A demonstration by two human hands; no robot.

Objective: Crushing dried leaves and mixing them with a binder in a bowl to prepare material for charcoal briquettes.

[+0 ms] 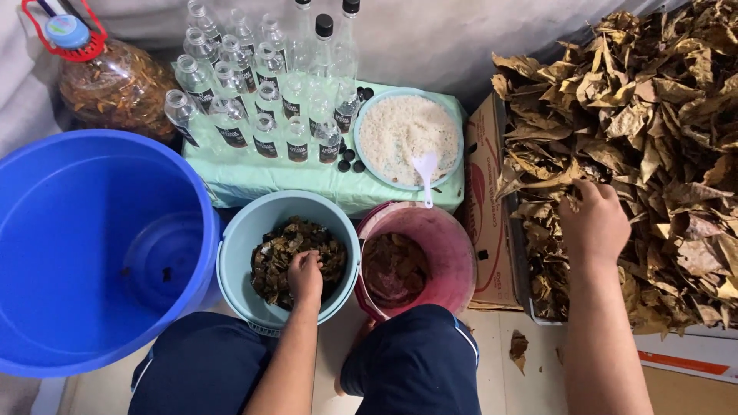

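Seen from above, a person crouches in dark blue trousers. The left hand [305, 275] is closed, fingers curled down into dark wet leaves [278, 257] that fill a round pale blue plastic bucket [234, 253] at six o'clock. The right hand [593, 223], at three o'clock, presses loosely cupped into a large heap of dry brown leaves [646, 138] piled in a cardboard box [486, 200]; I cannot tell whether it holds any.

Just right of the pale bucket stands a round pink plastic bucket [453, 253] holding brown mash. At nine o'clock is a large bright blue plastic tub [46, 184]. At twelve o'clock, clear glass bottles [254, 92] stand beside a blue-rimmed plate of white rice [403, 127] with a white plastic spoon [427, 173].
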